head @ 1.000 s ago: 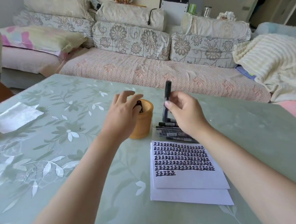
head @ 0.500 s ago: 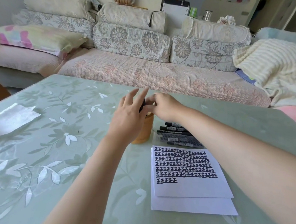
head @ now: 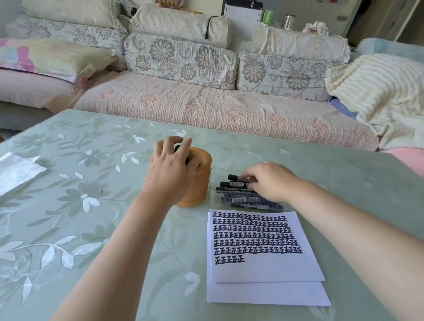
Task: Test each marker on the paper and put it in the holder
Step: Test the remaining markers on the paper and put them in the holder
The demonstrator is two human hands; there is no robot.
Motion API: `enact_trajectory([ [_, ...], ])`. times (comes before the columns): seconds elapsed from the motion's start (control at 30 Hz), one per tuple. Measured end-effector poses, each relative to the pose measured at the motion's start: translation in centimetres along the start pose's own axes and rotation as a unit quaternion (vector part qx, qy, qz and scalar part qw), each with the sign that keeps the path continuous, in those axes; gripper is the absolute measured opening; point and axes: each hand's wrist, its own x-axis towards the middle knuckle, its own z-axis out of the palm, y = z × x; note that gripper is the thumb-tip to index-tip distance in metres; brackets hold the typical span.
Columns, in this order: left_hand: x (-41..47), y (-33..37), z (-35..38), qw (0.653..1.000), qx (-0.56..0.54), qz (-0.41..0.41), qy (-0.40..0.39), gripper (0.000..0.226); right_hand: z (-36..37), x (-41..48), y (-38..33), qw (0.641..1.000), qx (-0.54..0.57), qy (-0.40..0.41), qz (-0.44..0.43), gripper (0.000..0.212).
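Observation:
An orange cylindrical holder (head: 200, 185) stands on the table with a black marker top (head: 177, 147) poking out of it. My left hand (head: 170, 170) is cupped over the holder's left rim, fingers around that marker top and thumb on the near rim. Right of the holder, several black markers (head: 235, 192) lie piled in a shallow clear tray. My right hand (head: 269, 181) rests palm down on this pile, fingertips touching the upper markers, none lifted. In front of the pile lies white paper (head: 262, 269), with rows of black test marks covering its upper half.
The table (head: 85, 217) has a pale green floral cover. A crumpled white sheet (head: 8, 172) lies at its far left. A floral sofa (head: 202, 103) runs behind the table, with a cream blanket (head: 380, 93) at the right.
My right hand carried a marker from upright above the pile to the holder, let it go there, and has come down onto the pile. My left hand stayed at the holder.

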Motion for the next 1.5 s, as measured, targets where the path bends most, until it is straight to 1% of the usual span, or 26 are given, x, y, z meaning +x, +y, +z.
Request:
enact_trajectory([
  [0.07, 0.0, -0.1, 0.1, 1.0, 0.008, -0.006, -0.016, 0.052, 0.5, 0.3, 0.2, 1.0, 0.005, 0.002, -0.007, 0.035],
  [0.17, 0.0, -0.2, 0.0, 0.999, -0.037, -0.015, -0.027, 0.05, 0.8, 0.6, 0.3, 1.0, 0.016, -0.001, -0.009, 0.027],
  [0.23, 0.1, -0.2, -0.3, 0.999, -0.044, -0.019, -0.019, 0.049, 0.7, 0.5, 0.3, 1.0, 0.02, 0.008, -0.011, 0.024],
  [0.3, 0.1, -0.1, -0.5, 1.0, -0.028, -0.009, -0.004, 0.05, 0.4, 0.0, 0.1, 0.999, 0.021, 0.031, -0.017, 0.024],
  [0.4, -0.2, 0.6, -1.0, 0.998, -0.005, 0.047, 0.03, 0.051, -0.3, -1.3, 0.0, 0.996, 0.045, 0.066, -0.037, 0.026],
  [0.53, -1.4, 3.1, -1.7, 0.986, -0.011, 0.146, 0.084, 0.04, -0.4, -4.2, -0.3, 0.989, 0.111, 0.087, -0.045, 0.031],
  [0.6, -2.6, 4.3, -1.5, 0.977, -0.008, 0.204, 0.06, 0.037, -0.1, -5.8, -0.6, 0.983, 0.155, 0.09, -0.041, 0.031],
  [0.67, -3.9, 5.1, -0.8, 0.971, -0.008, 0.24, 0.008, 0.037, 0.3, -7.4, -0.8, 0.975, 0.201, 0.086, -0.037, 0.028],
  [0.77, -5.7, 5.8, 0.3, 0.964, -0.025, 0.257, -0.066, 0.036, 1.2, -9.9, -1.0, 0.966, 0.245, 0.077, -0.025, 0.024],
  [0.87, -6.7, 6.5, 1.2, 0.956, -0.043, 0.273, -0.103, 0.034, 2.3, -12.0, -0.4, 0.951, 0.3, 0.074, 0.001, 0.028],
  [0.93, -7.0, 6.9, 1.6, 0.956, -0.059, 0.27, -0.103, 0.027, 2.5, -12.8, 0.2, 0.93, 0.355, 0.09, 0.025, 0.026],
  [0.97, -7.1, 7.0, 1.7, 0.956, -0.065, 0.267, -0.1, 0.023, 2.4, -13.1, 0.4, 0.912, 0.395, 0.105, 0.037, 0.024],
  [1.03, -7.3, 7.2, 1.7, 0.958, -0.077, 0.261, -0.093, 0.018, 2.0, -13.7, 0.6, 0.859, 0.491, 0.13, 0.055, 0.02],
  [1.1, -7.6, 7.5, 1.7, 0.958, -0.086, 0.258, -0.096, 0.018, 1.8, -14.1, 0.4, 0.803, 0.578, 0.133, 0.062, 0.016],
  [1.13, -7.8, 7.7, 1.7, 0.956, -0.085, 0.262, -0.101, 0.019, 2.0, -14.3, 0.3, 0.784, 0.603, 0.134, 0.061, 0.014],
  [1.2, -8.3, 8.2, 1.7, 0.95, -0.076, 0.277, -0.122, 0.022, 2.2, -14.5, -0.1, 0.768, 0.622, 0.14, 0.054, 0.009],
  [1.27, -8.7, 8.4, 1.5, 0.947, -0.071, 0.275, -0.15, 0.03, 2.5, -14.5, 0.0, 0.772, 0.62, 0.134, 0.044, 0.007],
  [1.33, -8.8, 8.1, 1.1, 0.949, -0.068, 0.261, -0.163, 0.04, 2.6, -14.6, 0.4, 0.792, 0.601, 0.106, 0.031, 0.008],
  [1.37, -8.8, 7.8, 0.9, 0.952, -0.067, 0.252, -0.163, 0.043, 2.8, -14.7, 0.6, 0.808, 0.581, 0.095, 0.021, 0.008],
  [1.47, -9.0, 7.5, -0.1, 0.966, -0.069, 0.207, -0.136, 0.042, 3.2, -14.8, 0.6, 0.871, 0.485, 0.077, -0.008, 0.006],
  [1.5, -9.2, 7.6, -0.4, 0.97, -0.078, 0.194, -0.124, 0.043, 3.3, -14.8, 0.5, 0.884, 0.462, 0.069, -0.013, 0.005],
])
